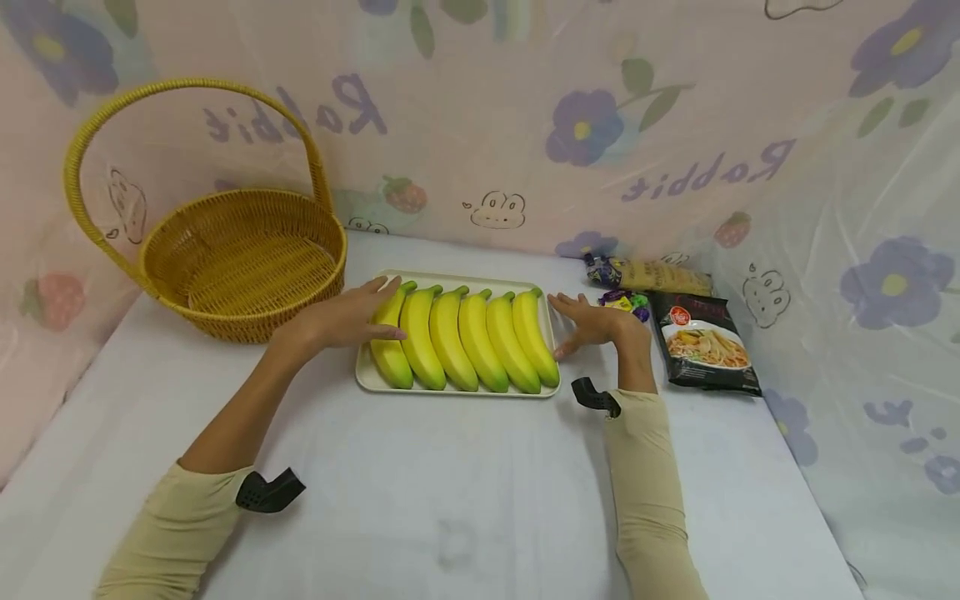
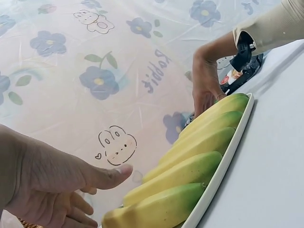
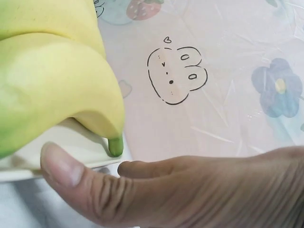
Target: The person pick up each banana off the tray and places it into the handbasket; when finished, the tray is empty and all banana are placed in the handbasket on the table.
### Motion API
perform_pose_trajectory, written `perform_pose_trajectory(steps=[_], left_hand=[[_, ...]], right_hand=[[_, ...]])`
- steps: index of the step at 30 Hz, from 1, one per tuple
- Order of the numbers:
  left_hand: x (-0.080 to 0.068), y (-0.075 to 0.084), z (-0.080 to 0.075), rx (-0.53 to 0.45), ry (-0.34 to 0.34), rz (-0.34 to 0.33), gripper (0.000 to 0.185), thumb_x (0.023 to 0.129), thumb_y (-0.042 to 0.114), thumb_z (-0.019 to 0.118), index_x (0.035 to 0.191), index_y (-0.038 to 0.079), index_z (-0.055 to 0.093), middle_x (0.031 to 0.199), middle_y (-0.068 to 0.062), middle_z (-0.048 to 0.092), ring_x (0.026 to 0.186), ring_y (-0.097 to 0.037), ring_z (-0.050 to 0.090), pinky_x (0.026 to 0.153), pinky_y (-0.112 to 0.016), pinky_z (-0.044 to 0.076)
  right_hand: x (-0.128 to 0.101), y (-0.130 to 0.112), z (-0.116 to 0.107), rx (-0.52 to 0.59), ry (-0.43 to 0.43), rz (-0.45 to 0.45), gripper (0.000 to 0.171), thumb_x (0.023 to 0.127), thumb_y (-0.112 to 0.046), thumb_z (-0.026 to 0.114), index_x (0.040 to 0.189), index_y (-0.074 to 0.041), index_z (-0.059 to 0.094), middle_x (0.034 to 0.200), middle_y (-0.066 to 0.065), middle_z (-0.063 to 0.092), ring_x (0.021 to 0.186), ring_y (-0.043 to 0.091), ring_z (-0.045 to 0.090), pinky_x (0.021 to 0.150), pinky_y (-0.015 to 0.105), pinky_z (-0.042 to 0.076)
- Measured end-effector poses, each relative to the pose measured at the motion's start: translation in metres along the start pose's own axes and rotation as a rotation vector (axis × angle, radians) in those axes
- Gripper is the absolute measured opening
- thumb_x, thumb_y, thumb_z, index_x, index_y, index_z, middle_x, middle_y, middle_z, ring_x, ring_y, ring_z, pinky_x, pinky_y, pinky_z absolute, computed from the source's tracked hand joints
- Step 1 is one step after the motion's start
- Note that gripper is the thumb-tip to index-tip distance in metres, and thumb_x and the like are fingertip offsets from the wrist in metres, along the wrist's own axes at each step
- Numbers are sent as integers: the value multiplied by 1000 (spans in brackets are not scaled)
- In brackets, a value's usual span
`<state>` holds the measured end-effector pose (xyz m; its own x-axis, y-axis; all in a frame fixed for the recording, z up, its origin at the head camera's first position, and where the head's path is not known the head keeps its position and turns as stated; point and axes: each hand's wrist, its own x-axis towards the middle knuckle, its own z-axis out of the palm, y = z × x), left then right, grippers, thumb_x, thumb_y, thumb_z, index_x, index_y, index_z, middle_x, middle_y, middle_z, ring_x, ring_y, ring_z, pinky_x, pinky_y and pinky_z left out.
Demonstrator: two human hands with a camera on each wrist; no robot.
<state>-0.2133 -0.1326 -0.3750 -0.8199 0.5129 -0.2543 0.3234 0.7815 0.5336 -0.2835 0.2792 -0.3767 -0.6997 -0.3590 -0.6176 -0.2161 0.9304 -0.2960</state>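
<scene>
A wicker basket stands at ten o'clock from a cream tray; left hand at nine, right hand at three, unclenched, hold nothing. Six bananas line the tray, row seemingly complete, lifting not begun.

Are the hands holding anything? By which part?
Nothing looks held: the left hand and right hand, fingers uncurled, flank the cream rectangular tray of six curved yellow bananas. Touching can't be told.
</scene>
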Motion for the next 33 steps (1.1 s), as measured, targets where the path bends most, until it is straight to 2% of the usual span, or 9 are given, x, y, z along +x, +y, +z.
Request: perform_pose_trajectory(steps=[4,9,16,23,25,27,28,30,33], left_hand=[[5,2,0,30,2,-45,90,106,42,58,165,-5,10,170,-34,15,159,-51,15,130,-63,15],[11,6,-3,102,16,-77,88,105,40,61,163,-8,15,163,-36,32,154,-53,29,127,-65,25],[15,8,-4,133,38,-142,91,101,39,68,162,-8,19,161,-37,35,152,-54,33,124,-65,31],[24,7,-3,165,59,-140,87,99,35,73,158,-11,29,157,-37,42,145,-53,44,119,-62,42],[26,8,-4,165,55,-156,75,97,34,75,150,-11,45,145,-35,56,132,-49,59,109,-56,52],[27,9,-6,161,49,-175,60,96,32,77,135,-10,59,123,-28,67,108,-39,66,92,-47,58],[28,9,-7,160,45,-181,52,95,32,78,125,-8,63,109,-23,67,96,-32,64,82,-41,56],[29,9,-9,156,27,-181,40,93,31,80,106,-2,63,89,-11,57,81,-23,52,69,-34,46],[33,9,-12,154,-3,-173,36,92,30,81,97,2,59,81,-5,47,76,-19,48,65,-29,41]], right_hand=[[5,-2,2,-22,-14,17,118,89,-41,82,169,-15,-1,176,17,-11,161,48,-15,124,78,1],[8,-4,1,-37,3,19,123,87,-40,84,169,-14,-3,176,17,-12,161,49,-13,124,78,3],[13,-7,1,-64,23,72,127,85,-39,86,169,-15,-7,176,15,-14,161,47,-10,125,77,6],[18,-21,-3,-175,-12,189,128,84,-37,87,168,-14,-7,175,14,-17,162,47,-7,125,76,12],[19,-26,-4,-210,-19,212,129,83,-38,87,168,-13,-6,175,14,-15,162,47,-4,125,76,15],[20,-29,-4,-236,-19,227,129,82,-39,88,168,-12,-5,176,15,-13,162,47,-1,125,75,16],[20,-31,-4,-245,-22,231,129,82,-39,88,168,-12,-4,176,15,-13,162,47,-1,125,75,17],[21,-31,-4,-261,-30,232,129,83,-39,87,168,-10,-5,175,17,-13,162,48,1,125,75,17],[21,-30,-4,-283,-43,223,130,84,-41,87,167,-8,-6,174,19,-14,161,50,2,124,75,17]])
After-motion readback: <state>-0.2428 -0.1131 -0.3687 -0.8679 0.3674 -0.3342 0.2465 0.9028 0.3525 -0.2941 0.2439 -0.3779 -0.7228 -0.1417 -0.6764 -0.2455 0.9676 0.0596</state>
